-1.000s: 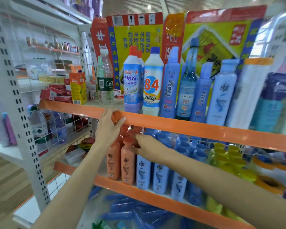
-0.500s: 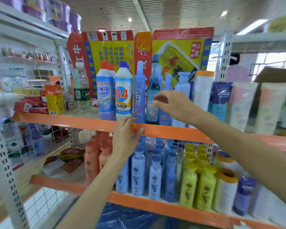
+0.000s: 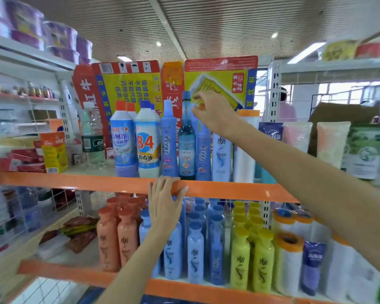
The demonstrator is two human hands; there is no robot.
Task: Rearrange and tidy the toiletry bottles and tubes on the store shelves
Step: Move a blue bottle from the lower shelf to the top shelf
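Right hand (image 3: 214, 113) raised at the top of a light blue plastic bottle (image 3: 203, 150), fingers curled near its cap; actual hold impossible to tell. Beside it, a dark teal glass-like bottle (image 3: 187, 139). Left hand (image 3: 165, 202) resting flat, fingers straight, on the orange metal shelf edge (image 3: 228, 189).

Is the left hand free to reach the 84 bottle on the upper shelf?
Probably yes: the left hand rests open on the orange shelf edge just below the 84 bottle, which stands unobstructed in the front row.

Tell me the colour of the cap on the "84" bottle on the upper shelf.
Blue. The cap tops the white "84" bottle, seen in the head view.
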